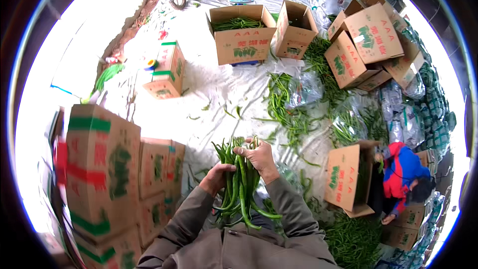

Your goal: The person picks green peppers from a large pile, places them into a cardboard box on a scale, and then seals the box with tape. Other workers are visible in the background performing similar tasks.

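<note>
A bunch of long green chili peppers (238, 189) is held upright before my chest, stems at the top, some tips curving out to the right near the bottom. My left hand (215, 177) grips the bunch from the left, thumb across the front. My right hand (256, 157) is closed on its upper right part, thumb over the peppers.
Sealed cardboard boxes (109, 169) are stacked at left; open boxes (240, 42) with peppers stand ahead. Loose peppers (281, 104) and plastic bags (304, 89) lie on the white ground sheet (174, 114). A co-worker (406, 169) in blue and red crouches by another box (343, 174) at right.
</note>
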`<state>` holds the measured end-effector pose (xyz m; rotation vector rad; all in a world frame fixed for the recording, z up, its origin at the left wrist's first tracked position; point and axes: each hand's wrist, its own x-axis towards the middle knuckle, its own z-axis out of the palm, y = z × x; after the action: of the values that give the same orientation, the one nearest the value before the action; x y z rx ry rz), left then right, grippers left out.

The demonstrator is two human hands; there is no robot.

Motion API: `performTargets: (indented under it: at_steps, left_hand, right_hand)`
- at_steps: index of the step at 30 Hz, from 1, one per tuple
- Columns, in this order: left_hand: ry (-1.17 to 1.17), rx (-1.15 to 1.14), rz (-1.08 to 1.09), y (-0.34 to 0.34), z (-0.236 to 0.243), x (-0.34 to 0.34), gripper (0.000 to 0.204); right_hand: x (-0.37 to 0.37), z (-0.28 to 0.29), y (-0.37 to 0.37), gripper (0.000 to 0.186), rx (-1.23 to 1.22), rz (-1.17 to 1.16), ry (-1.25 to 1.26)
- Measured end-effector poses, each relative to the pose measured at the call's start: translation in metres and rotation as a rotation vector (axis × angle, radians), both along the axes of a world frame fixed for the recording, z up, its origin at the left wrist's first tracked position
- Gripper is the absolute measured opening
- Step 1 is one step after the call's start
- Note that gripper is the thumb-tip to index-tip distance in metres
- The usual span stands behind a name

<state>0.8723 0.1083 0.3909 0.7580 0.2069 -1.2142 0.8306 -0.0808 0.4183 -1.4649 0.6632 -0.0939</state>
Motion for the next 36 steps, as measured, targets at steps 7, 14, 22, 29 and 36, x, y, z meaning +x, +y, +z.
performTargets:
  at_steps: [7, 14, 22, 29, 36]
  left_hand:
    - [0.080, 0.117, -0.021, -0.061, 0.023, 0.185, 0.040]
    - [0.014, -0.072, 0.026, -0.099, 0.006, 0.347, 0.044]
    - [0.086, 0.002, -0.272, -0.215, 0.049, 0.524, 0.038]
    - [0.133, 0.153, -0.310, -0.290, 0.047, 0.612, 0.037]
    - [0.154, 0.215, -0.290, -0.377, 0.018, 0.713, 0.033]
  right_hand:
    - [0.191, 0.011, -0.051, 0.059, -0.162, -0.008, 0.003]
    - [0.352, 0.095, -0.092, 0.055, -0.044, 0.005, -0.097]
    - [0.487, 0.055, -0.177, 0.057, -0.671, -0.391, -0.095]
    - [0.563, 0.038, -0.240, 0.051, -0.767, -0.505, 0.136]
    - [0.660, -0.014, -0.319, 0.048, -0.579, -0.487, 0.092]
